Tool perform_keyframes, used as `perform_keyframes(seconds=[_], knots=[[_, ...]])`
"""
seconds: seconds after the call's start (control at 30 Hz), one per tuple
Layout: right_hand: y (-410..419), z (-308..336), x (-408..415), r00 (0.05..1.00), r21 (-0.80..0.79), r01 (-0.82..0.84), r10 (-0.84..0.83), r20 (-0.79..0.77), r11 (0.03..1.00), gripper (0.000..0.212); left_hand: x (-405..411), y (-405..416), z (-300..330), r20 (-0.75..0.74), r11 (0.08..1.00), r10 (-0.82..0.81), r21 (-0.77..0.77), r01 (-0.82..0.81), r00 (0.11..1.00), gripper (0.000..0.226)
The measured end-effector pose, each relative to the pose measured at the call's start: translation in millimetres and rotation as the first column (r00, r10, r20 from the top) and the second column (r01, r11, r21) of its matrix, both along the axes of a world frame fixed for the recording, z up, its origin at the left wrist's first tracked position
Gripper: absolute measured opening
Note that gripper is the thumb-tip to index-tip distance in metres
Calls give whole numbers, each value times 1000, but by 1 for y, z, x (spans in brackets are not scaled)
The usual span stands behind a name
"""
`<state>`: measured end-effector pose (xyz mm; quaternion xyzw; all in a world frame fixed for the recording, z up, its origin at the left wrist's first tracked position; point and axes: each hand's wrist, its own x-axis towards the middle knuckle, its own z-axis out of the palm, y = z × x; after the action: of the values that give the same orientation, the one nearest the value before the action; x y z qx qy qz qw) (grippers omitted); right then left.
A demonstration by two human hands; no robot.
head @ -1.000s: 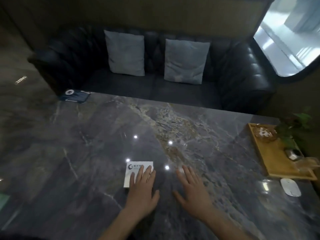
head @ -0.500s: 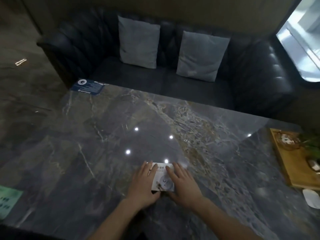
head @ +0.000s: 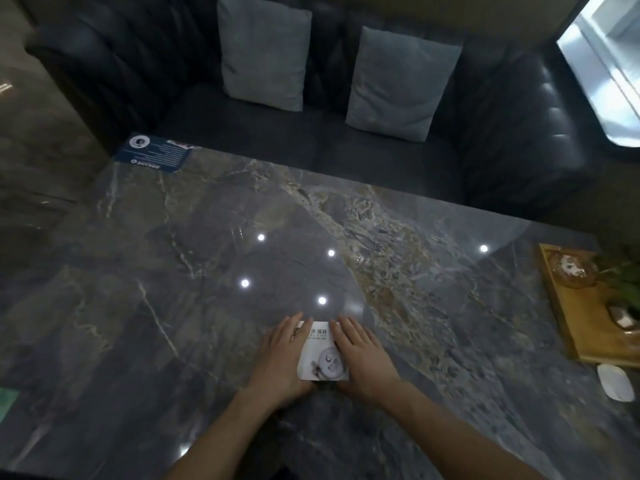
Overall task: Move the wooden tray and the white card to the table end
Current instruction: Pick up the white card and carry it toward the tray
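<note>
The white card lies flat on the dark marble table, near the front middle. My left hand rests flat on its left edge and my right hand on its right edge, fingers stretched forward. Print and a round picture show on the strip of card between the hands. The wooden tray sits at the table's right end, partly cut off by the frame, and carries a glass dish and a small potted plant.
A white oval object lies just in front of the tray. A dark blue leaflet sits at the far left corner. A green paper shows at the left edge. A black sofa with two grey cushions runs behind the table.
My right hand has come onto the card, which now lies between both hands and further right on the table than before. The view has shifted left, so the tray sits nearer the right edge.
</note>
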<state>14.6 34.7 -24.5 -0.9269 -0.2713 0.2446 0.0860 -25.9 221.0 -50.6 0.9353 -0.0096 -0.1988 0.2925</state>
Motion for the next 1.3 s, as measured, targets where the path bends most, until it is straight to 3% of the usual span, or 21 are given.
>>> perform_keyframes(seconds=[0.23,0.43,0.8,0.87,0.97,1.1,1.2,1.3], knots=[[-4,5,0,998,159,50,-53,16,986,100,-3,0,5,76,984,93,-156,-80,993,106],[-20,34,-7,992,366,125,-120,-36,922,96,-7,0,23,128,949,91,-312,-47,988,105],[-59,62,-31,952,484,284,-303,-40,828,103,-17,-28,55,168,842,160,-537,-46,973,109],[-65,63,-33,935,494,325,-354,-37,806,104,-19,-32,55,70,761,236,-634,-140,969,111],[-79,63,-40,904,520,379,-426,-31,766,105,-22,-45,57,-152,536,299,-790,-297,942,105],[-97,62,-51,885,554,400,-465,-26,730,102,-24,-70,57,-305,348,383,-827,-442,872,91],[-110,60,-58,856,596,427,-517,-22,680,99,-25,-91,58,-391,248,420,-819,-518,819,83],[-126,61,-65,838,637,427,-545,-12,642,96,-28,-119,62,-442,208,429,-800,-563,788,71]])
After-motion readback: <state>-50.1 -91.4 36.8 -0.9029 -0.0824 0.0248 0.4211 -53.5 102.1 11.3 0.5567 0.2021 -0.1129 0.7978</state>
